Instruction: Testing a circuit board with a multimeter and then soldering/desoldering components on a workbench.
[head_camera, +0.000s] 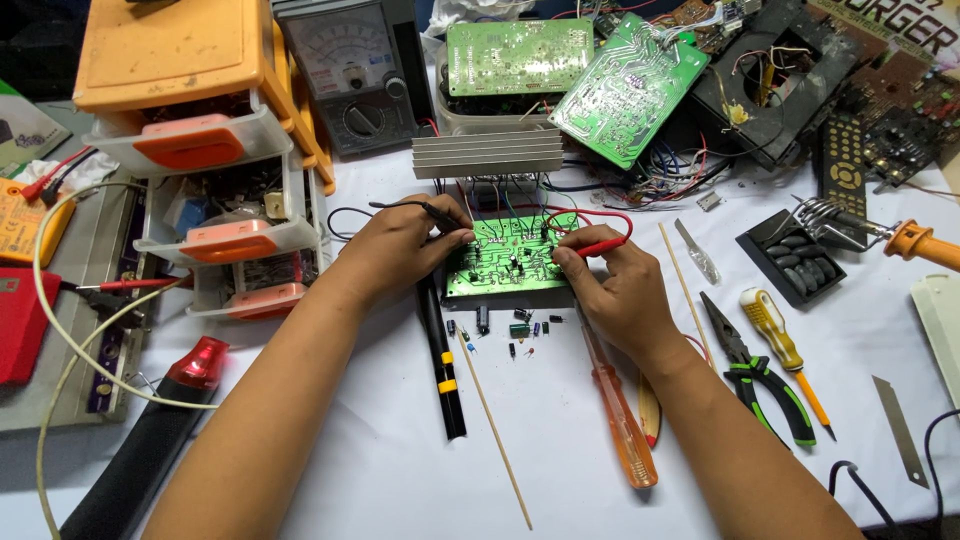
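A small green circuit board (510, 262) is seen lying flat near the middle of the white-covered bench (560, 430), its component side up, just in front of a ribbed aluminium heat sink (488, 155) to which it is joined by short wires. A black test probe (432, 211) is held in the left hand (400, 248), the grip closed on it between thumb and fingers, with its tip set down at the board's left part. A red test probe (603, 245) is pinched in the right hand (612, 285), and its tip is set on the board's right part. The board is judged light and stiff but fragile: its upright capacitors and solder joints would be bent or cracked by pressure, so it is best taken by its bare edges, and the wires would drag the heat sink along. Loose small components (520, 330) are scattered just below the board. A black pen-shaped tool (443, 365) and a thin wooden stick (495, 425) lie beside the left forearm; an orange-handled screwdriver (622, 425) lies by the right wrist, with green-handled pliers (765, 380) further right. An analogue multimeter (345, 75) stands behind the heat sink, well apart from the hands.
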